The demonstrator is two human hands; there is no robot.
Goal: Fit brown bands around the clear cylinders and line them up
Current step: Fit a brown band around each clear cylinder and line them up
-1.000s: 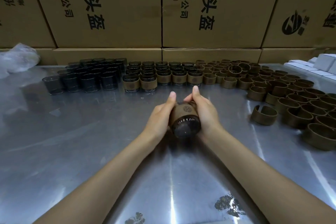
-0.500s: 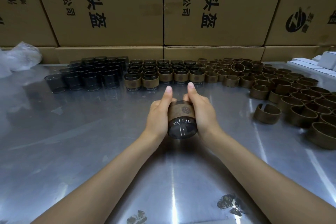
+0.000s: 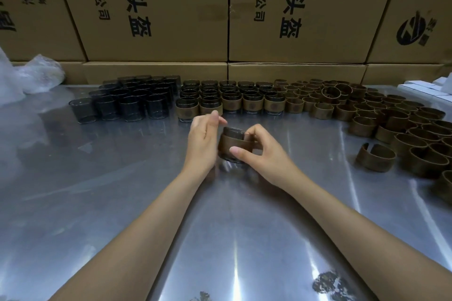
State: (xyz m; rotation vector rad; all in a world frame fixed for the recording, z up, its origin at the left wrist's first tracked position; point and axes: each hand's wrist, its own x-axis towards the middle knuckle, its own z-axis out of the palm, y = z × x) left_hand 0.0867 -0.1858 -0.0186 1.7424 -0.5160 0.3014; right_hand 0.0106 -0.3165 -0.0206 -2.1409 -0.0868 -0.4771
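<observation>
A clear cylinder wearing a brown band [image 3: 231,145] stands roughly upright just above the metal table, between my two hands. My right hand [image 3: 263,154] pinches it with thumb at the front and fingers curled over its right side. My left hand [image 3: 204,140] lies flat against its left side, fingers straight. Further back, bare cylinders [image 3: 127,102] sit at the left, banded cylinders [image 3: 234,100] stand in rows in the middle, and loose brown bands [image 3: 391,124] spread to the right.
Cardboard boxes [image 3: 171,12] wall off the back of the steel table [image 3: 122,203]. A crumpled plastic bag [image 3: 29,78] lies at the far left. White boxes [image 3: 430,90] sit at the far right. One loose band [image 3: 375,160] lies apart near the right.
The banded cylinder was held lying on its side, base toward me, between both hands. It now stands upright; my right hand has shifted to a pinch and my left fingers have straightened.
</observation>
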